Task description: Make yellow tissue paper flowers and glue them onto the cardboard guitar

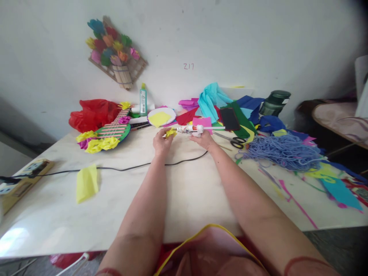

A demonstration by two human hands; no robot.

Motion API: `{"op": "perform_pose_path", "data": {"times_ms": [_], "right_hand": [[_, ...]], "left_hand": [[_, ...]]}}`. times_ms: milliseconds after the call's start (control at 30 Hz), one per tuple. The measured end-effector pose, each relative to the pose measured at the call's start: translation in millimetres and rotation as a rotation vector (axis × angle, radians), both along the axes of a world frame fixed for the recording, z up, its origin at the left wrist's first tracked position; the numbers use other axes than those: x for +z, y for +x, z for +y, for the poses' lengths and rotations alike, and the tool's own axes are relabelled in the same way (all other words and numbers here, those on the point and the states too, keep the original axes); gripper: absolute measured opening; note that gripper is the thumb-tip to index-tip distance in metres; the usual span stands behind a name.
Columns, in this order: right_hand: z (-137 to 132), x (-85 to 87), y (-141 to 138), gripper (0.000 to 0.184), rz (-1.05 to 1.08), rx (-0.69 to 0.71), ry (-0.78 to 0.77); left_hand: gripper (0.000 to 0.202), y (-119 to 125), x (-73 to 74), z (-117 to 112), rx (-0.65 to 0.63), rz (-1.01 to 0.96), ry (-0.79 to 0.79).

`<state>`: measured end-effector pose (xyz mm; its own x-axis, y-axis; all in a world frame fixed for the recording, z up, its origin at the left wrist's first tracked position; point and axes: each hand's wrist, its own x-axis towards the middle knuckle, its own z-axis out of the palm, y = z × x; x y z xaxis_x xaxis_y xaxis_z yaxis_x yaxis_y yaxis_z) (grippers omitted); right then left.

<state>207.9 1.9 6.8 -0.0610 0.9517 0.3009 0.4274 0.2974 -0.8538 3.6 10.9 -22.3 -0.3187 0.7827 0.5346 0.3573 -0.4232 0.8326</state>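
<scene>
As both forearms stretched out over the pale table [186, 199], a loose yellow paper sheet [86, 183] lay nearer on the left. A black cable [129, 168] ran across the tabletop toward the right wrist. Farther out, the left hand [161, 143] pinched a small yellow paper flower [171, 132] between curled fingertips. The right hand [204, 138] was clenched around a white glue gun [192, 130], its nozzle pointing left and meeting the flower. Beyond, scissors [236, 142] and a heap of blue-grey yarn [283, 151] lay to the right and a decorated round board [110, 132] to the left. A green bottle [143, 100] stood by the wall.
</scene>
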Motion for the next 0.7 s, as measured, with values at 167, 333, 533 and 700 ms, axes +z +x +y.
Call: {"op": "perform_pose_path", "data": {"times_ms": [167, 333, 533, 700], "right_hand": [[0.1, 0.3, 0.0, 0.015, -0.007, 0.008, 0.028], [-1.0, 1.2, -0.6, 0.016, -0.049, -0.013, 0.018], [0.1, 0.2, -1.1, 0.017, -0.09, -0.019, 0.034], [1.5, -1.0, -0.6, 0.022, -0.106, -0.019, 0.023]], "left_hand": [[0.028, 0.3, 0.8, -1.1, -0.018, -0.004, 0.006], [0.028, 0.6, 0.7, -1.0, -0.011, 0.018, -0.006], [0.028, 1.1, -0.1, -0.8, -0.006, 0.06, -0.007], [0.027, 1.4, 0.9, -1.7, -0.02, 0.072, -0.007]]}}
